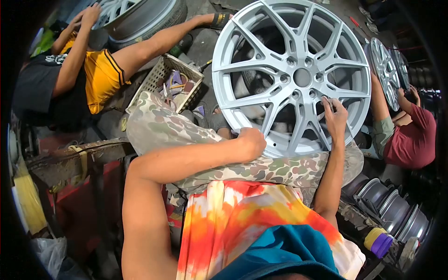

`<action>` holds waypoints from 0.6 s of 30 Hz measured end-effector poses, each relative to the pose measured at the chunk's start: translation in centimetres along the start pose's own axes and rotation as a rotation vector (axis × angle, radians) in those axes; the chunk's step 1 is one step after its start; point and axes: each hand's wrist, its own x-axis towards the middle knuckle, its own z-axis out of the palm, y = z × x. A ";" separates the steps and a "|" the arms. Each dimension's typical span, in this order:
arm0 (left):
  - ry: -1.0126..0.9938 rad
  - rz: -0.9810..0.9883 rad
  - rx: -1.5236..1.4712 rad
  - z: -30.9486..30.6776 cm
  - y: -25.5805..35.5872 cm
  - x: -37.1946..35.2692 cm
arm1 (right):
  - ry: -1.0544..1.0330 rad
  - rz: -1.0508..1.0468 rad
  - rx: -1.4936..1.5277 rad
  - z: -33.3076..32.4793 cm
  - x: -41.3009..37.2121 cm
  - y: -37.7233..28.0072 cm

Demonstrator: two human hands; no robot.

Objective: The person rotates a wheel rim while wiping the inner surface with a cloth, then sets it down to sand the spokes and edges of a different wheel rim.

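Note:
A large light-grey alloy wheel rim with forked spokes rests across my lap, its face toward me. My left hand is closed at the lip of the rim on the near left side; its fingertips are mostly hidden. Near the hub, my right hand reaches over the right side of the rim. Its fingers are bent together against a spoke just below the lug holes. Whatever lies under those fingertips, if anything, is too small to make out.
A plastic basket holds scissors and abrasive-looking scraps. At left, a person in yellow shorts sits by another wheel. At right, a person in a maroon shirt handles a wheel. Several rims lie lower right.

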 end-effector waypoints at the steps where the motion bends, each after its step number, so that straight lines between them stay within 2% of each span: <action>1: 0.019 -0.046 -0.072 0.0 0.0 -0.1 | 0.005 -0.007 0.003 0.0 0.0 0.0; 2: 0.022 -0.043 -0.071 -0.1 -0.1 -0.1 | 0.008 -0.008 -0.001 -0.2 0.0 0.1; 4: 0.046 -0.222 -0.039 -1.4 -0.3 -0.9 | -0.005 0.024 -0.036 -0.3 0.0 -0.3; 5: 0.053 -0.252 0.041 -1.4 -0.9 -0.7 | 0.002 0.030 -0.016 -0.4 -0.1 -0.6; 8: 0.087 -0.181 -0.131 -1.7 -2.9 -0.5 | 0.013 0.005 0.008 -0.3 -0.1 -0.5; 9: 0.233 -0.114 -0.136 -3.3 -3.7 -1.4 | 0.016 0.006 0.008 -0.3 0.0 -0.6; 11: 0.313 -0.248 -0.164 -6.6 -6.3 -1.5 | 0.001 0.004 -0.040 -0.6 0.0 -0.9; 13: 0.638 -0.415 -0.247 -7.7 -11.3 -0.4 | 0.010 0.001 -0.030 -0.6 -0.1 -1.0; 14: 0.960 -0.466 -0.318 -7.7 -13.5 -0.1 | 0.013 -0.005 -0.021 -0.7 0.0 -1.0; 15: 1.101 -0.500 -0.348 -8.3 -15.0 -0.4 | 0.016 -0.006 -0.025 -0.8 -0.1 -0.6; 16: 1.162 -0.562 -0.428 -8.7 -16.8 -0.1 | 0.008 0.017 -0.044 -0.7 -0.2 -0.2; 18: 1.326 -0.563 -0.457 -8.7 -19.0 0.6 | -0.004 0.038 -0.066 -0.5 -0.2 -0.1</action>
